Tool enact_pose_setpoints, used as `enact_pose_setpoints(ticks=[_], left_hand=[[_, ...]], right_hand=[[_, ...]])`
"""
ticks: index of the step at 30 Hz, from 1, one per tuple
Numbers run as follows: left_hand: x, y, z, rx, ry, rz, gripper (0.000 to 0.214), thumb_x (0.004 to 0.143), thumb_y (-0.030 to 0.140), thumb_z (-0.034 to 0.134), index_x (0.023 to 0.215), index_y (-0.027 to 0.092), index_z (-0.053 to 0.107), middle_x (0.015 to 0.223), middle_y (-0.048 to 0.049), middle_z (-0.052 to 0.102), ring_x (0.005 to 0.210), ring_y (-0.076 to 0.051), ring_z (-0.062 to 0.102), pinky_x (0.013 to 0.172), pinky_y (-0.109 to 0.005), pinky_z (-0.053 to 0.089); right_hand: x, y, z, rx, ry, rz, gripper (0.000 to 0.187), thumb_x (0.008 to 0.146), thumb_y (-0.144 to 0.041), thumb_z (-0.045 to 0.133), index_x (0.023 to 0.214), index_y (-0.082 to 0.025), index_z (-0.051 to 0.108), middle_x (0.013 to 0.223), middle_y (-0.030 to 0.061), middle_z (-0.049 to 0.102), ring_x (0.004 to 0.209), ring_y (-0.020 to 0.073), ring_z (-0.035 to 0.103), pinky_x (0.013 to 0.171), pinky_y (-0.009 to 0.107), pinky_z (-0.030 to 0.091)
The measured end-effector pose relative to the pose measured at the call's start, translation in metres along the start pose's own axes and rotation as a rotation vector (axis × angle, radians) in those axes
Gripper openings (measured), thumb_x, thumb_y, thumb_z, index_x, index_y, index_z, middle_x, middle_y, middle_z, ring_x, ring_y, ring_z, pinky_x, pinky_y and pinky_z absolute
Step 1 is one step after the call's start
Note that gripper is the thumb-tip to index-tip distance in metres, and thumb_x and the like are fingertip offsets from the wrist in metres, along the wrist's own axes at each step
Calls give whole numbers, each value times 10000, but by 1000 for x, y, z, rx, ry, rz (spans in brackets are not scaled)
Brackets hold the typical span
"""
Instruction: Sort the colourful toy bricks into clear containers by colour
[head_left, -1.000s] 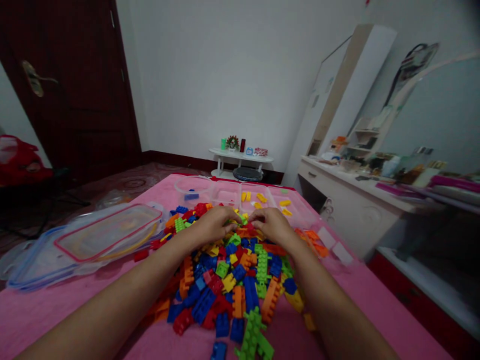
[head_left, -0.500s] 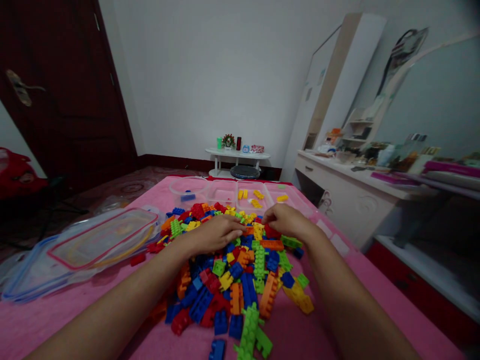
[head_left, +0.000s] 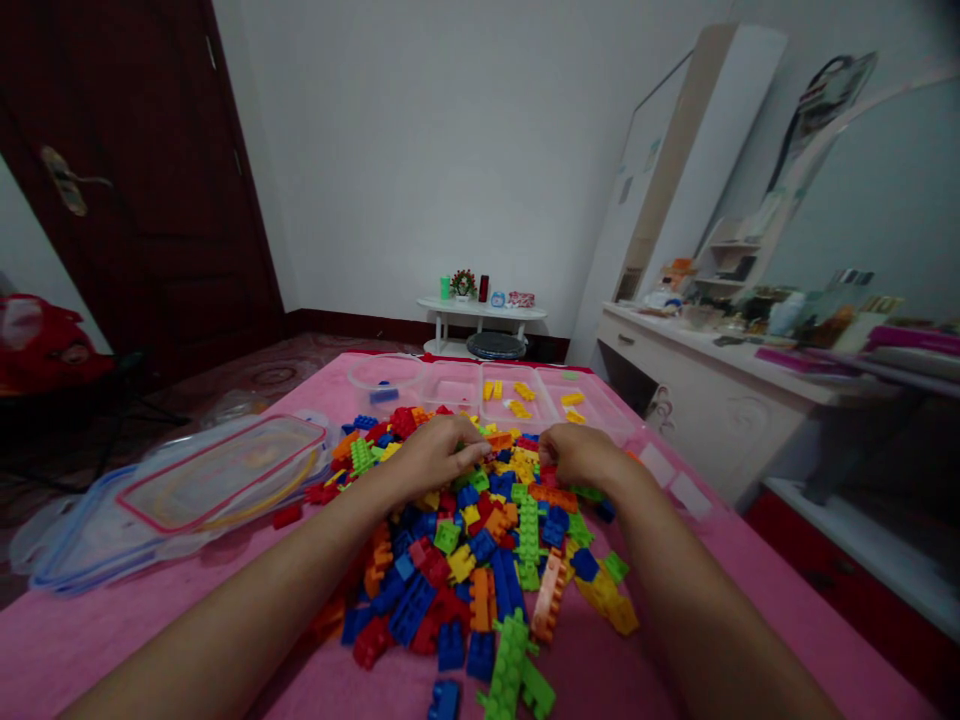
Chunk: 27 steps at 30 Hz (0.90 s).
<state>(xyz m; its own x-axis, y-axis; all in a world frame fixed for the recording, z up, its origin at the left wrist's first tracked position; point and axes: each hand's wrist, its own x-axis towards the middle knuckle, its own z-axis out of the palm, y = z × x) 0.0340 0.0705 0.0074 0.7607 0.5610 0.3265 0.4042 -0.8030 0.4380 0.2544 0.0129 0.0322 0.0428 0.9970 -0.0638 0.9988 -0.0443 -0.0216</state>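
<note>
A heap of toy building bricks (head_left: 461,540) in red, blue, yellow, green and orange covers the middle of the pink cloth. At the heap's far side, my left hand (head_left: 442,455) is closed, thumb and fingers together near an orange brick (head_left: 500,440); what they grip is hidden. A short gap away, my right hand (head_left: 581,455) curls its fingers down among yellow and red bricks. Its fingertips are mostly hidden, and I cannot make out what they hold. Several yellow bricks (head_left: 523,391) lie in the clear box beyond.
Clear plastic boxes (head_left: 450,385) stand in a row behind the heap. A round clear tub (head_left: 360,377) holds a blue brick. Stacked clear lids (head_left: 225,475) with coloured rims lie at left. A white dresser (head_left: 690,360) stands to the right of the pink cloth (head_left: 97,640).
Everything has shifted slightly right in view. My left fingers have lifted a little from the bricks. A second yellow brick now shows in the right-hand box, behind my right hand.
</note>
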Motion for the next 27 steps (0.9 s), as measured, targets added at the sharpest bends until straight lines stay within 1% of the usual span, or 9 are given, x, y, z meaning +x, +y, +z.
enact_pose_setpoints(ticks=[3,7,10,12,15,17,19,23,27], left_hand=[[0,-1,-1,10,96,-31,314,865,367,475,788,147,686,792,-49,671,747,-150,577,710,-231,406],[1,-3,-2,13,152,-87,290,835,370,512,779,142,683,771,-44,671,698,-142,574,652,-223,396],[0,-4,-4,56,115,-87,291,812,379,533,737,136,676,754,-46,667,678,-137,567,642,-220,387],[-1,-5,-7,106,105,-113,299,801,383,535,688,138,663,721,-43,658,649,-131,555,626,-218,374],[-2,-8,-14,198,110,-184,369,809,406,492,588,141,621,578,-23,591,537,-111,491,553,-219,316],[-3,-11,-20,250,113,-218,406,810,425,466,549,144,598,504,-9,526,481,-102,436,511,-228,263],[-4,-14,-25,278,107,-248,404,794,434,470,535,148,589,471,1,484,462,-102,408,494,-237,232],[-6,-20,-35,248,13,-295,374,739,435,524,491,155,544,427,21,426,442,-99,383,479,-238,224],[-11,-23,-48,142,-84,-260,261,645,364,637,525,155,538,479,36,498,467,-88,426,481,-213,264]], right_hand=[[1,-2,-2,21,29,-24,233,608,-121,604,770,-256,704,852,24,707,784,208,630,581,252,381],[4,-7,-1,158,85,-168,183,687,-159,554,754,-240,704,785,3,706,720,155,622,595,225,387],[5,-9,-2,165,162,-124,214,696,-155,554,819,-239,708,853,13,712,755,155,621,596,222,379],[3,-7,-5,94,164,-56,227,684,-144,563,824,-249,709,884,21,710,783,173,623,583,235,364],[0,-1,-8,-4,50,12,212,620,-136,631,782,-251,705,863,28,706,771,195,626,551,246,341],[-1,2,-7,-29,-30,31,255,560,-146,696,793,-248,699,860,28,703,763,202,628,541,246,341],[0,3,-3,-45,-53,25,334,524,-182,741,847,-249,690,889,30,700,786,214,630,549,249,354],[6,1,10,-90,-21,-31,379,567,-199,704,942,-242,670,973,52,689,882,243,627,612,259,397],[6,-1,15,-86,-21,-66,414,628,-195,642,1038,-244,658,1077,69,668,968,261,613,700,286,430]])
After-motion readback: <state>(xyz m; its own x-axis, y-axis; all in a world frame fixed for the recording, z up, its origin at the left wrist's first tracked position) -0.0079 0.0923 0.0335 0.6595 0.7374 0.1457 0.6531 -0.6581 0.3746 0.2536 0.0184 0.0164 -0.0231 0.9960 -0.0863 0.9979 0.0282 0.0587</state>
